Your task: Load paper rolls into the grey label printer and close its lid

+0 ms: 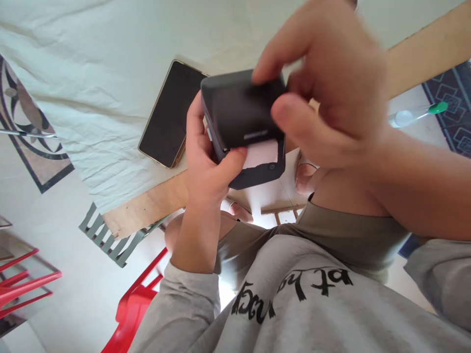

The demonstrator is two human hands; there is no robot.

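My left hand (209, 162) is wrapped around the left side of a black boxy device (253, 181), which looks like a portable receipt printer. Its thumb lies across the front near a pale, paper-like surface (261, 154). A small power symbol marks the near right corner. Over the device sits its dark lid (243, 110), slightly tilted. My right hand (331, 93), a little blurred, pinches the right part of this lid between thumb and forefinger. Whether the lid is still attached, I cannot tell. A dark-screened phone (172, 113) lies on the cloth just left of my left hand.
A pale cloth (91, 88) covers the table, with a bare wooden edge (154, 203) towards me. Below on the left are a red plastic chair (136, 299) and a grey-green slatted piece (114, 240). A clear bottle with a green cap (437, 108) is at the right.
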